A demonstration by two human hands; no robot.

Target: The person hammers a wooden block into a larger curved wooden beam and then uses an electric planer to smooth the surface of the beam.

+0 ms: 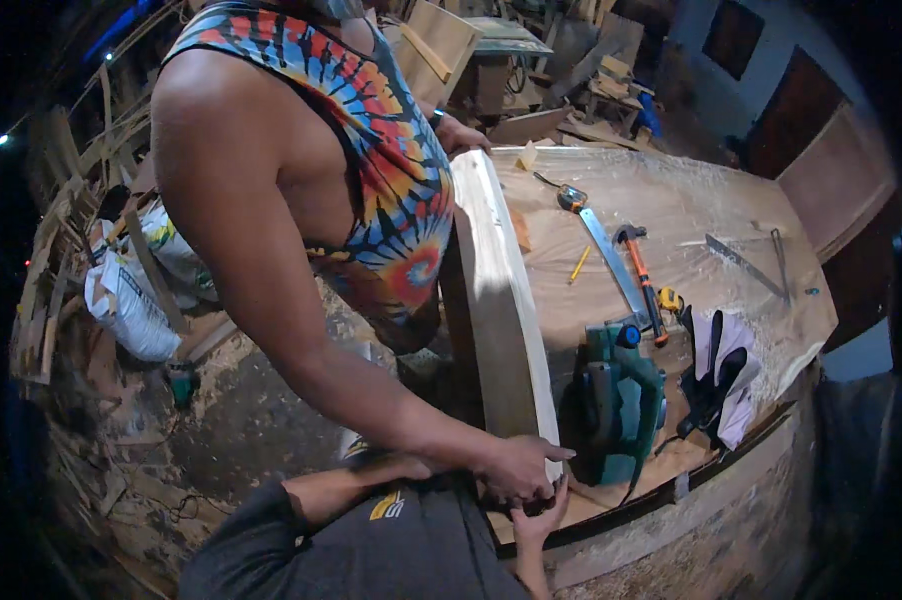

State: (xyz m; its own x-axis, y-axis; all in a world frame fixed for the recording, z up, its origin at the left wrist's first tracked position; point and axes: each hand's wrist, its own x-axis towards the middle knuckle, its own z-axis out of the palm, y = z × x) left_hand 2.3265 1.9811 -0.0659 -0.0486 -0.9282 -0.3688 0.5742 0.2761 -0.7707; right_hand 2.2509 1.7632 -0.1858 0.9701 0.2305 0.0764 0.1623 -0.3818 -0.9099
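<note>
A long, thick wooden beam [508, 330] lies along the left edge of the worktable, its near end close to my body. My right hand [541, 518] is at that near end, fingers closed around its lower corner. Right above it, a co-worker's hand [521, 470] rests on the same end, partly covering it. My left hand [406, 467] reaches across my front, and its fingers are hidden by the co-worker's forearm. The co-worker, in a tie-dye tank top [401, 170], has the other hand [461, 135] at the beam's far end.
On the plywood tabletop [691, 200] lie a green electric planer [621, 400], a hammer [643, 280], a metal square [611, 255], tape measures [571, 198], a yellow pencil [579, 264], a handsaw [743, 265] and a bundled cloth [721, 370]. White sacks [136, 310] and scrap wood stand left.
</note>
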